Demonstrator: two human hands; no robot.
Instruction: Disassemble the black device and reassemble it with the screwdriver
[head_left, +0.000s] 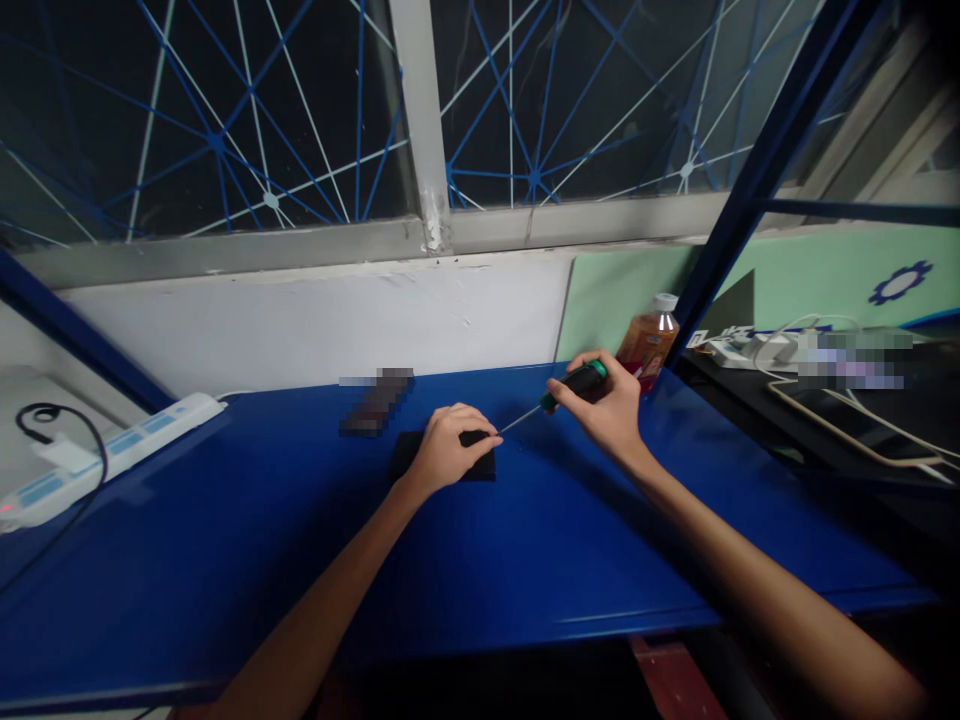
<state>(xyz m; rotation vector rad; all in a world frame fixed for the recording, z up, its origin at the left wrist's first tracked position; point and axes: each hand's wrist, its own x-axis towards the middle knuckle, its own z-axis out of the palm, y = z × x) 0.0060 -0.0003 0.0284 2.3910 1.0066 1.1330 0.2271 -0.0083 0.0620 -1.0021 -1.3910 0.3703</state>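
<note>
My right hand (607, 405) is closed round the black and green handle of a screwdriver (574, 385). Its thin metal shaft slants down to the left. The tip of the shaft meets the fingertips of my left hand (454, 443), where thumb and index finger are pinched together. What sits between those fingertips is too small to make out. Beneath the left hand lies a flat black rectangular object (480, 468) on the blue table (525, 560); the hand covers much of its top, and its kind does not show.
A blurred dark oblong item (379, 402) lies behind the left hand. At the left is a white power strip (161, 430) with a black cable. A drink bottle (649, 340) stands at the back right, beside a blue frame post (720, 270). Cables (795, 385) lie further right.
</note>
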